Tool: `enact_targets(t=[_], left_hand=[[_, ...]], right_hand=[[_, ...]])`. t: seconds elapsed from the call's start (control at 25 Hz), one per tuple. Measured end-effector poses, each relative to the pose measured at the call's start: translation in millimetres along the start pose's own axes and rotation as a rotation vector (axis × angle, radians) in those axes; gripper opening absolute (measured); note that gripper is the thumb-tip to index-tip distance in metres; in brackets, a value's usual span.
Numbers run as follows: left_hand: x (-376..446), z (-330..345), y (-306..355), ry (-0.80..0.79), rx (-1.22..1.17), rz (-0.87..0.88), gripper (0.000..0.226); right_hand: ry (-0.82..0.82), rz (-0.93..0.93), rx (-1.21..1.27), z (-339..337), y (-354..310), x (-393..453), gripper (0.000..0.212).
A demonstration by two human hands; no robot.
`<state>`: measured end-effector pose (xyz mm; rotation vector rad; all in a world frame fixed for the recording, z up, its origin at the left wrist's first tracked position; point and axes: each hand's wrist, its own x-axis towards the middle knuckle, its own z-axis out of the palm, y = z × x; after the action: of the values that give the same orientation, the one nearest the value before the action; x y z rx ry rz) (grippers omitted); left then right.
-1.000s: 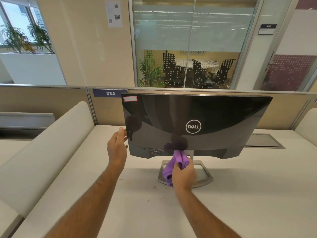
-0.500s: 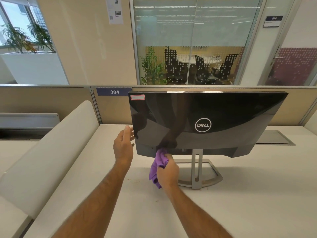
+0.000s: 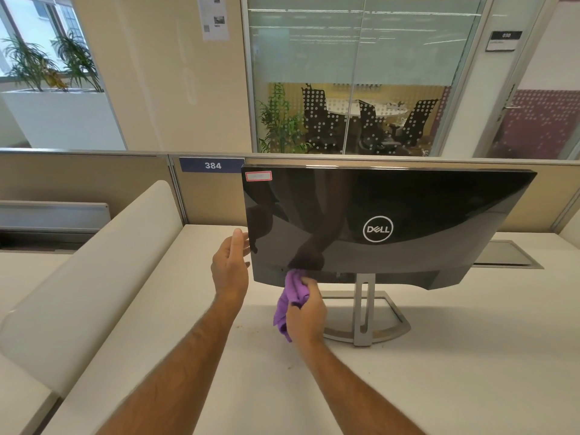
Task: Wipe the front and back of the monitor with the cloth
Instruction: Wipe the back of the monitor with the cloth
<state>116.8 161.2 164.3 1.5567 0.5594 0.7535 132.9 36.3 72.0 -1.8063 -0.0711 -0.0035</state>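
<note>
Office desk (image 3: 439,387), white — monitor (image 3: 376,215) stands on it, glossy back facing the camera. Left hand (image 3: 229,268), fingers straight, steadies its left edge; right hand (image 3: 306,312) grips the purple cloth (image 3: 293,290) against the lower back panel.

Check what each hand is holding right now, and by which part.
The right hand grips the purple cloth bunched at its middle, top end against the monitor back's lower edge. The left hand holds nothing; its straight fingers steady the monitor's left edge.
</note>
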Motion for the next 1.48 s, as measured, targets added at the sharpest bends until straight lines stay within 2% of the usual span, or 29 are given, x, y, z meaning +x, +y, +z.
enact_targets(t=[0.04, 0.08, 0.12, 0.2, 0.28, 0.4, 0.52, 0.64, 0.68, 0.72, 0.76, 0.84, 0.92, 1.0, 1.08, 1.12, 1.2, 1.28, 1.36, 1.48], left_hand=[[0.0, -0.1, -0.5, 0.000, 0.001, -0.001, 0.048], [-0.2, -0.3, -0.8, 0.000, 0.002, -0.002, 0.048], [-0.5, -0.7, -1.0, -0.003, 0.001, -0.002, 0.048], [-0.4, -1.0, -2.0, -0.006, 0.001, -0.002, 0.048], [-0.9, -0.7, -1.9, -0.002, -0.002, -0.006, 0.048], [-1.7, 0.4, -1.9, 0.004, -0.004, 0.001, 0.048], [-1.9, -0.1, -2.6, 0.003, 0.005, 0.009, 0.048], [-1.2, -0.4, -2.9, 0.004, 0.011, 0.002, 0.048], [-1.2, -0.1, -3.1, 0.006, 0.008, -0.001, 0.048], [-1.4, 0.1, -3.4, 0.010, 0.004, -0.004, 0.048], [-1.6, 0.2, -3.7, 0.014, -0.001, -0.008, 0.049], [-2.2, 1.1, -3.8, 0.025, -0.012, -0.016, 0.048], [-3.2, 1.9, -3.0, 0.030, -0.012, -0.018, 0.047], [-3.1, 2.0, -3.1, 0.028, -0.011, -0.015, 0.048], [-2.9, 1.2, -3.3, 0.019, -0.018, -0.010, 0.047], [-2.9, 0.7, -2.9, 0.016, -0.022, -0.008, 0.045], [-3.5, 0.0, -3.5, 0.012, -0.029, -0.009, 0.045], [-4.3, -0.1, -4.4, 0.012, -0.039, -0.014, 0.047], [-5.2, -0.1, -3.5, 0.012, -0.048, -0.022, 0.047], [-4.9, -0.4, -1.9, -0.004, -0.047, -0.027, 0.045]], right_hand=[[-0.038, -0.033, -0.064, -4.1, 5.4, -0.8, 0.036], [-0.010, -0.045, -0.091, -10.5, 8.9, -1.9, 0.034], [0.099, -0.020, -0.076, -16.9, 11.6, -1.5, 0.033], [0.365, 0.171, 0.081, -29.0, 6.4, 4.6, 0.037], [0.474, 0.312, 0.184, -35.7, -0.8, 14.1, 0.043], [0.389, 0.253, 0.139, -21.0, -12.2, 15.9, 0.047], [0.124, 0.085, 0.065, 1.5, -7.3, 3.6, 0.045], [-0.091, 0.003, 0.015, -7.2, 7.7, 3.6, 0.031], [-0.093, -0.028, -0.008, -15.4, 11.8, 3.7, 0.023], [-0.026, -0.043, -0.013, -24.0, 15.0, 3.4, 0.020], [0.112, -0.016, 0.012, -31.1, 17.3, 5.2, 0.022], [0.389, 0.152, 0.139, -40.7, 12.1, 11.6, 0.033], [0.448, 0.243, 0.180, -38.1, 1.5, 15.0, 0.041], [0.292, 0.206, 0.134, -28.2, -8.0, 14.1, 0.040], [-0.026, 0.074, -0.015, -20.6, -11.1, 4.8, 0.028], [-0.178, -0.042, -0.179, -21.0, -7.1, -1.7, 0.026], [-0.345, -0.347, -0.541, -29.4, 7.9, -16.1, 0.034], [-0.430, -0.672, -0.826, -38.9, 27.4, -24.2, 0.046], [-0.421, -0.865, -1.031, -45.0, 34.9, -19.3, 0.051], [-0.369, -0.799, -1.228, -49.6, 25.3, 16.9, 0.061]])
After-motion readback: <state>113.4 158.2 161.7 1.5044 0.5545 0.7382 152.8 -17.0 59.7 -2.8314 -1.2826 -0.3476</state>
